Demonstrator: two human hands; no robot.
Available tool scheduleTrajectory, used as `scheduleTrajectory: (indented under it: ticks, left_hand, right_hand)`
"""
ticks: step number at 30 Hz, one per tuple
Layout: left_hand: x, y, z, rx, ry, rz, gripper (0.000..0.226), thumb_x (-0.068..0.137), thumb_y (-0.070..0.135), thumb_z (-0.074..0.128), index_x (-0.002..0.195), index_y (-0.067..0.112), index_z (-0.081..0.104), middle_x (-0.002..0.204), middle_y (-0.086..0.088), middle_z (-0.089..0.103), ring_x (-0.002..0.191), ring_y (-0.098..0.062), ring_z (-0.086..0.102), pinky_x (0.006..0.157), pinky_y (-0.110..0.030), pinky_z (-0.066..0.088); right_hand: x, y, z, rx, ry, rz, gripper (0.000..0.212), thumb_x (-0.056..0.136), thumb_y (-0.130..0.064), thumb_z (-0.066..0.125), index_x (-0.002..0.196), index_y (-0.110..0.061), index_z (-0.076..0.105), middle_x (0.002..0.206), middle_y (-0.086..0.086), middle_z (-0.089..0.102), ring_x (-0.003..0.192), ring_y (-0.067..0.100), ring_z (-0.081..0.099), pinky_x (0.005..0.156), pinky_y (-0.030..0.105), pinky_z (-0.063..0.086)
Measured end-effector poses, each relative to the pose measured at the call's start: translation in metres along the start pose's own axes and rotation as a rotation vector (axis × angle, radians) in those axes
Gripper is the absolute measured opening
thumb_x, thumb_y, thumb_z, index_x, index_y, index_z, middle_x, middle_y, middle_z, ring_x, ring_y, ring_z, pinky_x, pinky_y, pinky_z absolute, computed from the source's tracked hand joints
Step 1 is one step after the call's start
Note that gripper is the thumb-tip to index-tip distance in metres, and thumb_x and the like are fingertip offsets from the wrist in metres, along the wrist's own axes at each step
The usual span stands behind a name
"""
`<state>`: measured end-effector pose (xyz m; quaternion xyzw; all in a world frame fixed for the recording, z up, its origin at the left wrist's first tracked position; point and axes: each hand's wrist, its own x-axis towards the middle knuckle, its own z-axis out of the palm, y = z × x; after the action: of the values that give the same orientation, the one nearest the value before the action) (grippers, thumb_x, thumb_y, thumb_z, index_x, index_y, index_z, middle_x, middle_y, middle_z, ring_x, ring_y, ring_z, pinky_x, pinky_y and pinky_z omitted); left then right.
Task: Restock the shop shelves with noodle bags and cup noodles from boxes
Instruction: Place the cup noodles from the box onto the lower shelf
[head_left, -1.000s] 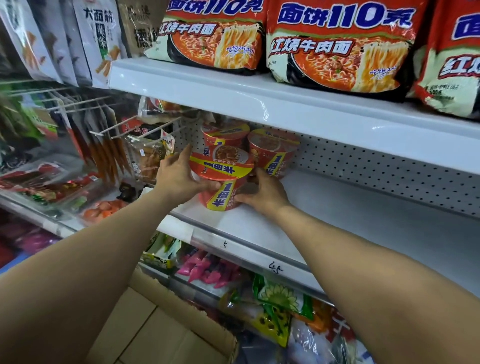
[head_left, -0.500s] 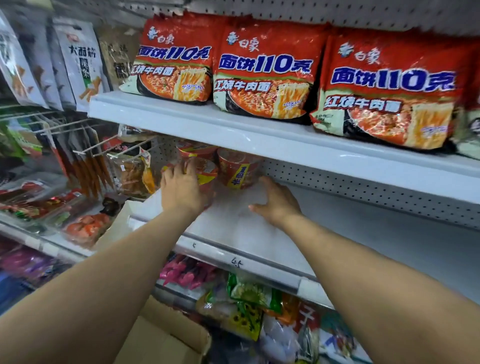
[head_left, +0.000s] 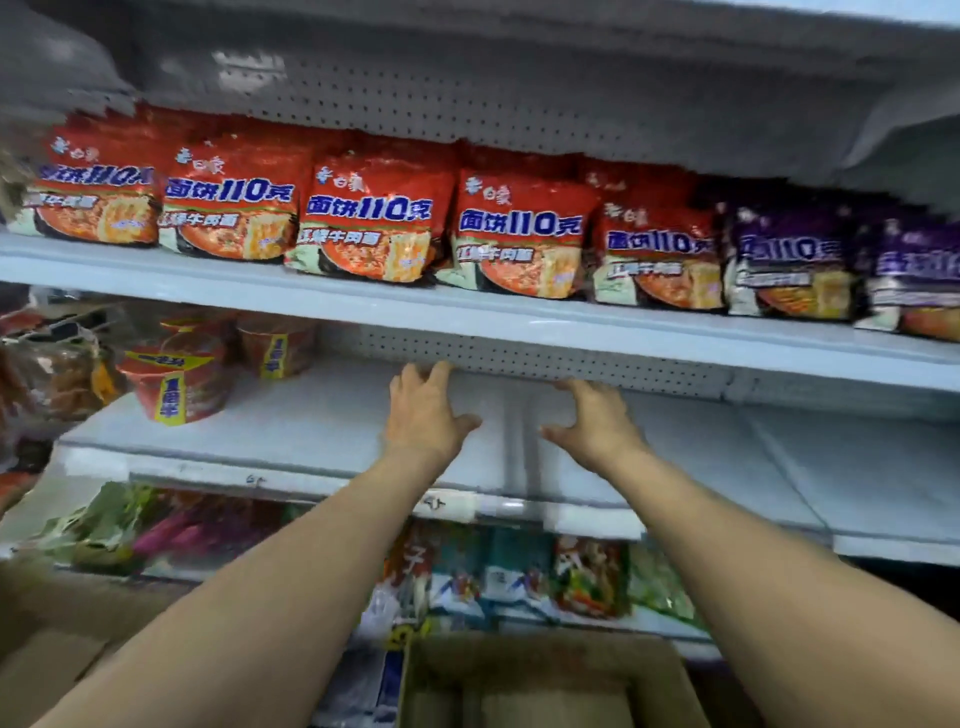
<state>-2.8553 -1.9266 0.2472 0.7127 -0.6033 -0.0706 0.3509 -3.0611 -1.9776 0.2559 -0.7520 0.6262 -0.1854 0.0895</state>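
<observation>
Red cup noodles (head_left: 176, 379) with yellow labels stand stacked at the left end of the white middle shelf (head_left: 322, 426); more cups (head_left: 275, 348) sit behind them. My left hand (head_left: 423, 410) and my right hand (head_left: 592, 421) hover over the bare shelf to the right of the cups, fingers spread, holding nothing. Red noodle bags (head_left: 374, 223) line the upper shelf, with purple bags (head_left: 789, 260) at its right end. The picture is blurred by motion.
An open cardboard box (head_left: 545, 686) sits low in front of me, another box (head_left: 57, 654) at lower left. Snack packets (head_left: 519, 577) fill the shelf below. Hanging packets (head_left: 57, 369) crowd the left. The perforated back panel (head_left: 519, 358) closes the shelf behind.
Both hands have let go of the cup noodles and moved right along the shelf. The cups stay stacked at the left end. The view has swung up and right.
</observation>
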Motion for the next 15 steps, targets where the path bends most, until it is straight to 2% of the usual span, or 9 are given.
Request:
scheduleTrajectory:
  ticks: [3,8,15]
  left_hand:
    - [-0.038,0.071,0.028,-0.023,-0.059,0.04,0.067,0.081,0.041,0.076,0.138,0.025,0.046,0.141,-0.01,0.036,0.131,-0.031,0.03,0.102,-0.044,0.04]
    - [-0.115,0.191,0.073,-0.023,-0.118,0.167,0.066,0.079,0.047,0.076,0.136,0.029,0.047,0.142,-0.008,0.037,0.132,-0.03,0.031,0.103,-0.047,0.04]
    - [-0.202,0.311,0.132,-0.061,-0.184,0.27,0.063,0.08,0.045,0.076,0.135,0.029,0.05,0.142,-0.009,0.04,0.133,-0.03,0.034,0.106,-0.045,0.038]
  right_hand:
    - [-0.05,0.066,-0.049,-0.022,0.04,0.048,0.066,0.084,-0.046,0.075,0.142,-0.031,0.046,0.149,0.007,0.042,0.138,0.029,0.037,0.105,0.043,0.044]
    - [-0.145,0.176,-0.131,-0.069,0.085,0.157,0.067,0.085,-0.047,0.075,0.143,-0.029,0.046,0.15,0.007,0.042,0.134,0.03,0.043,0.102,0.041,0.045]
    - [-0.24,0.293,-0.201,-0.091,0.128,0.26,0.071,0.084,-0.045,0.076,0.145,-0.026,0.046,0.148,0.008,0.044,0.139,0.028,0.037,0.108,0.039,0.04]
